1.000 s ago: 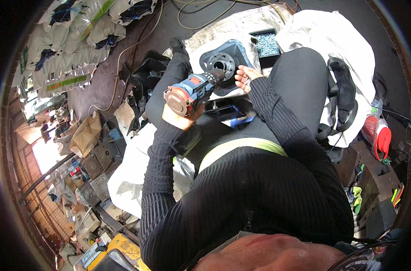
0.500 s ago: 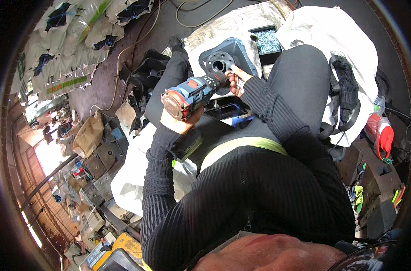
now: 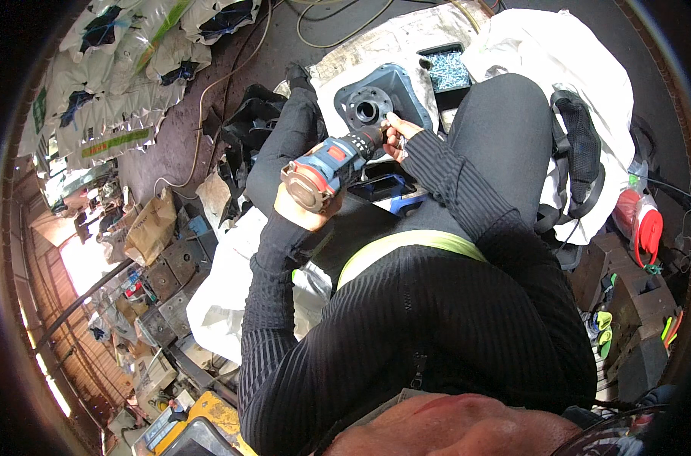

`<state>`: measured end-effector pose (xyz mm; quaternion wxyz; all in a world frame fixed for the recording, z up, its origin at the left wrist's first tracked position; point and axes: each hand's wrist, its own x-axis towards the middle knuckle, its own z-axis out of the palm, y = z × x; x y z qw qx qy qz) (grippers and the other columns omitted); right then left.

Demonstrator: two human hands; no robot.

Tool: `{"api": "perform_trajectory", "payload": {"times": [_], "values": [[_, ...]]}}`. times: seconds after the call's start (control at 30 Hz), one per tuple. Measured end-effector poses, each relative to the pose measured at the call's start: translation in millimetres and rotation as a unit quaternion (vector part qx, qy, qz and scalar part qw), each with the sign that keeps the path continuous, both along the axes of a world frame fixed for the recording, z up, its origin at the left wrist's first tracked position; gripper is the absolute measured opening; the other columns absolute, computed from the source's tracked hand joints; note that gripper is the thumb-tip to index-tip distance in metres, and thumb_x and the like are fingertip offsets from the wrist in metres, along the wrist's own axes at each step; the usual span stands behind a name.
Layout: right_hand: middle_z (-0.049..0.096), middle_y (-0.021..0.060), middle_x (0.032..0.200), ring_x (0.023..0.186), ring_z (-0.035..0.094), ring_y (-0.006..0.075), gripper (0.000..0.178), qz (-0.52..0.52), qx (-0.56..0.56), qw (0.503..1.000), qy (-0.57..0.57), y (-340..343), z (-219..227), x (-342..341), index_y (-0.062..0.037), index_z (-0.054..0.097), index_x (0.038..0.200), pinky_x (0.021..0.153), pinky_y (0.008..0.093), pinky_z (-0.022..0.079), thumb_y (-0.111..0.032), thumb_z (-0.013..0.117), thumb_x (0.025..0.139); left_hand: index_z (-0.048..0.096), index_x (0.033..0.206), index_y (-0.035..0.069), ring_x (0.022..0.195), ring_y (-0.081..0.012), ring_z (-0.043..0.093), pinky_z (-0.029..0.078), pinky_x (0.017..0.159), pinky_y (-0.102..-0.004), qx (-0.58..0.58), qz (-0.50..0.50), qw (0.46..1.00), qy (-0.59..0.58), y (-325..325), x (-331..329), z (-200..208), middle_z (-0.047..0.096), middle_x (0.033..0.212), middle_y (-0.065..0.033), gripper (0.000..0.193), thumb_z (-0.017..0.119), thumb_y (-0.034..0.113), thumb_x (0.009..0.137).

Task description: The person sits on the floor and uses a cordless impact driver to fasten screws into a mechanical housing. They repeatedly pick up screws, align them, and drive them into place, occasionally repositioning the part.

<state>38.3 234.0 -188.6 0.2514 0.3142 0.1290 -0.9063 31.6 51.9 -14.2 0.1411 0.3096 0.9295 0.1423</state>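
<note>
Your left hand (image 3: 306,213) is wrapped round the drill (image 3: 332,158), which points away from you. Your right hand (image 3: 399,138) is just beside the drill's nose, its fingers curled in; I can't tell if they pinch something small. The round black ring (image 3: 353,108) is just past your right thumb, a bit to its left. If the drill spins while your fingers are so near, it could nip them or grab your sleeve (image 3: 442,163). If your left hand tips, the nose could slip off sideways and scratch the ring or poke your right hand.
</note>
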Motion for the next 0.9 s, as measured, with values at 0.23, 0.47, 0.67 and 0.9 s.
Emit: {"api": "perform_trajectory", "payload": {"times": [0.23, 0.47, 0.67, 0.9], "values": [[0.056, -0.0027, 0.061, 0.048, 0.054, 0.0056, 0.022, 0.003, -0.039, 0.999, 0.018, -1.8, -8.4, 0.3, -0.0054, 0.058, 0.086, 0.047, 0.0241, 0.052, -0.026, 0.051, 0.087, 0.040, 0.123, 0.010, 0.100, -0.0216, 0.055, 0.044, 0.086, -0.0302, 0.014, 0.080, 0.973, -0.214, 0.3, 2.2, 6.2, 0.052, 0.115, -0.0090, 0.061, 0.066, 0.019, 0.068], [0.055, -0.0022, 0.064, 0.053, 0.054, 0.0066, 0.022, 0.035, -0.124, 0.991, 0.036, 3.0, -21.9, -3.5, -0.0042, 0.057, 0.091, 0.052, 0.0252, 0.053, -0.025, 0.051, 0.087, 0.056, 0.103, 0.012, 0.092, -0.0233, 0.057, 0.047, 0.078, -0.0344, -0.024, -0.017, 0.999, 0.036, -13.4, 1.9, -8.6, 0.058, 0.098, -0.0069, 0.033, 0.061, 0.023, 0.071], [0.049, -0.0045, 0.062, 0.052, 0.050, 0.0026, 0.023, 0.017, -0.163, 0.986, -0.011, 0.3, -20.7, -3.2, -0.0045, 0.054, 0.095, 0.050, 0.0205, 0.050, -0.026, 0.050, 0.088, 0.043, 0.119, 0.008, 0.097, -0.0202, 0.055, 0.048, 0.077, -0.0303, -0.011, 0.037, 0.993, -0.110, -3.4, 2.6, -7.5, 0.055, 0.110, -0.0081, 0.060, 0.069, 0.018, 0.066], [0.042, -0.0062, 0.056, 0.044, 0.041, 0.0022, 0.032, 0.075, -0.054, 0.996, -0.012, 0.9, -12.1, 7.9, -0.0051, 0.055, 0.097, 0.045, 0.0182, 0.044, -0.036, 0.050, 0.087, 0.047, 0.116, 0.004, 0.088, -0.0245, 0.059, 0.049, 0.075, -0.0315, 0.030, -0.005, 0.997, -0.067, -32.8, -2.3, -36.8, 0.058, 0.103, -0.0114, 0.055, 0.066, 0.020, 0.066]]}}
